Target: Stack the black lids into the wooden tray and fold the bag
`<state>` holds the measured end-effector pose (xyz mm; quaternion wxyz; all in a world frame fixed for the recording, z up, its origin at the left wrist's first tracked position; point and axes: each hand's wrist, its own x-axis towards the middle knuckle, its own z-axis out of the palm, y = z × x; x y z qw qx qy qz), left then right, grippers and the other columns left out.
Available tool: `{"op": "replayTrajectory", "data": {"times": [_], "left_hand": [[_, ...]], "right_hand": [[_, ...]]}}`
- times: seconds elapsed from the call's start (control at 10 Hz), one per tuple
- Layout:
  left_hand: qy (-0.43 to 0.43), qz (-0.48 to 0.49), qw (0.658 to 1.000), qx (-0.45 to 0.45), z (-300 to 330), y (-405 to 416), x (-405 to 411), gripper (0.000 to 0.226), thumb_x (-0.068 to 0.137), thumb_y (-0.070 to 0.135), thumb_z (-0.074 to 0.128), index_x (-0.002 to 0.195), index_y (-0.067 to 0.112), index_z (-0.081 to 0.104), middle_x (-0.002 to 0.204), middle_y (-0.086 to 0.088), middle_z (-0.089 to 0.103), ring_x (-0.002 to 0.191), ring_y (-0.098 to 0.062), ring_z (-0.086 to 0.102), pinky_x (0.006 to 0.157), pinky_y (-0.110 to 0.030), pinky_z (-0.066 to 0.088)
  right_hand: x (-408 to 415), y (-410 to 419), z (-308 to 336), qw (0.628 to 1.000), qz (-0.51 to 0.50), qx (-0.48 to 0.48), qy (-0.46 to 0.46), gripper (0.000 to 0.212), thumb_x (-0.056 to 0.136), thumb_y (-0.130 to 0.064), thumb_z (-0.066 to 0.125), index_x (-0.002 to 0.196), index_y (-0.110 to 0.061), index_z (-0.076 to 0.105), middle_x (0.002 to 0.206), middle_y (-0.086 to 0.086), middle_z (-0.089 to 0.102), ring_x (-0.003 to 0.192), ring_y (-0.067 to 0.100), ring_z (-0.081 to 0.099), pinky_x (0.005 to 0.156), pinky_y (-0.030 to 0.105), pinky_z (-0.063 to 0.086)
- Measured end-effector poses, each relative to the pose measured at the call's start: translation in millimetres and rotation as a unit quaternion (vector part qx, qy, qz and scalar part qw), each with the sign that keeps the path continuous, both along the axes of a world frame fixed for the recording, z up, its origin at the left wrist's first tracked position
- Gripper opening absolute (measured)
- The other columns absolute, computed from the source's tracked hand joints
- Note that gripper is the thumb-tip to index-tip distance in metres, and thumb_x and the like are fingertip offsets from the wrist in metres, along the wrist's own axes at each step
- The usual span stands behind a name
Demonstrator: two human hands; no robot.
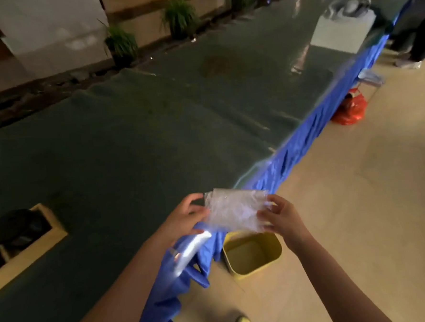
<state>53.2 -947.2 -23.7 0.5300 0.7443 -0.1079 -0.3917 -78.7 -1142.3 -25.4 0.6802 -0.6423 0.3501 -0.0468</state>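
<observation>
Across most of the view runs the table (pixel 131 146), green-topped with a blue skirt. At its near left edge sits the tray (pixel 54 229), black lids (pixel 14 229) already piled inside, so the stacking looks done. Below the table's near right edge stands a yellow bin (pixel 253 254) (likely for waste). Off that edge the bag (pixel 235 211) is held up, crumpled and partly folded. The left hand (pixel 185 219) pinches one end, the right hand (pixel 282 215) the other, keeping the film taut for another fold.
</observation>
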Motion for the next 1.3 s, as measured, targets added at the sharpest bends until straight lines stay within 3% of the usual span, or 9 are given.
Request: {"op": "replayTrajectory", "data": {"times": [0.1, 0.2, 0.3, 0.4, 0.6, 0.8, 1.0, 1.2, 1.3], "left_hand": [[-0.14, -0.005, 0.987, 0.084, -17.2, -28.4, 6.0, 0.045, 0.09, 0.013, 0.054, 0.132, 0.012, 0.041, 0.128, -0.018, 0.052, 0.114, -0.025, 0.053, 0.093, -0.035, 0.044], [-0.282, -0.054, 0.946, 0.146, -39.9, -50.4, 14.5, 0.048, 0.09, 0.018, 0.053, 0.135, 0.011, 0.039, 0.14, -0.018, 0.043, 0.129, -0.028, 0.041, 0.108, -0.036, 0.032], [-0.385, -0.11, 0.885, 0.238, -78.7, -77.6, 30.2, 0.055, 0.09, 0.035, 0.048, 0.141, 0.024, 0.03, 0.154, -0.01, 0.024, 0.142, -0.025, 0.018, 0.112, -0.054, 0.018], [-0.475, -0.145, 0.818, 0.29, -122.4, -104.2, 49.7, 0.059, 0.088, 0.046, 0.044, 0.142, 0.034, 0.023, 0.157, -0.005, 0.013, 0.144, -0.025, 0.007, 0.107, -0.066, 0.008], [-0.551, -0.202, 0.745, 0.317, -177.6, -114.6, 62.3, 0.061, 0.088, 0.049, 0.037, 0.143, 0.036, 0.014, 0.157, -0.004, 0.013, 0.144, -0.026, 0.007, 0.102, -0.073, 0.01], [-0.598, -0.183, 0.717, 0.307, -193.6, -111.0, 64.5, 0.06, 0.089, 0.049, 0.036, 0.143, 0.036, 0.012, 0.156, -0.005, 0.02, 0.143, -0.028, 0.015, 0.1, -0.073, 0.017], [-0.621, -0.164, 0.704, 0.303, -195.7, -110.7, 62.6, 0.06, 0.089, 0.049, 0.037, 0.143, 0.035, 0.015, 0.155, -0.004, 0.022, 0.142, -0.028, 0.018, 0.1, -0.072, 0.018], [-0.632, -0.154, 0.701, 0.292, -194.0, -113.0, 65.7, 0.059, 0.087, 0.046, 0.04, 0.142, 0.033, 0.021, 0.152, -0.006, 0.03, 0.14, -0.03, 0.026, 0.097, -0.073, 0.023], [-0.603, -0.161, 0.72, 0.302, -189.1, -111.1, 61.6, 0.06, 0.086, 0.045, 0.042, 0.141, 0.033, 0.022, 0.152, -0.006, 0.031, 0.139, -0.03, 0.027, 0.097, -0.073, 0.023]], "right_hand": [[-7.7, -27.4, -17.1, 0.999, -0.019, -0.015, 0.022, 0.03, 0.08, 0.01, 0.056, 0.087, -0.018, 0.063, 0.078, 0.011, 0.063, 0.054, 0.01, 0.063, 0.046, 0.025, 0.054], [-16.1, -49.2, -41.3, 0.998, -0.034, -0.032, 0.051, 0.027, 0.079, 0.007, 0.058, 0.096, -0.014, 0.062, 0.082, 0.016, 0.062, 0.061, 0.021, 0.061, 0.058, 0.035, 0.058], [-29.7, -71.0, -92.1, 0.991, -0.075, -0.025, 0.103, 0.028, 0.078, 0.004, 0.059, 0.1, -0.013, 0.062, 0.084, 0.015, 0.06, 0.071, 0.031, 0.06, 0.074, 0.053, 0.057], [-31.0, -82.2, -159.7, 0.983, -0.099, -0.003, 0.152, 0.026, 0.078, 0.002, 0.056, 0.099, -0.011, 0.063, 0.078, 0.011, 0.058, 0.072, 0.031, 0.059, 0.076, 0.059, 0.055], [-12.1, -81.4, -258.7, 0.975, -0.097, -0.01, 0.201, 0.03, 0.077, -0.002, 0.057, 0.106, -0.007, 0.061, 0.088, 0.015, 0.061, 0.087, 0.036, 0.06, 0.082, 0.058, 0.053], [14.9, -70.6, -366.7, 0.961, -0.059, -0.049, 0.267, 0.049, 0.077, -0.006, 0.063, 0.126, -0.005, 0.052, 0.117, 0.019, 0.062, 0.105, 0.038, 0.058, 0.089, 0.048, 0.051], [45.4, -71.0, -438.7, 0.956, -0.02, -0.048, 0.29, 0.061, 0.077, -0.025, 0.073, 0.13, -0.008, 0.047, 0.124, 0.015, 0.058, 0.108, 0.034, 0.058, 0.092, 0.047, 0.05], [51.7, -72.9, -439.1, 0.951, -0.006, -0.063, 0.302, 0.054, 0.075, -0.029, 0.075, 0.121, -0.01, 0.055, 0.12, 0.014, 0.061, 0.105, 0.033, 0.059, 0.09, 0.051, 0.051], [58.8, -78.2, -407.3, 0.957, -0.009, -0.078, 0.281, 0.05, 0.077, -0.029, 0.073, 0.119, -0.009, 0.057, 0.114, 0.015, 0.066, 0.099, 0.034, 0.064, 0.085, 0.051, 0.054]]}}
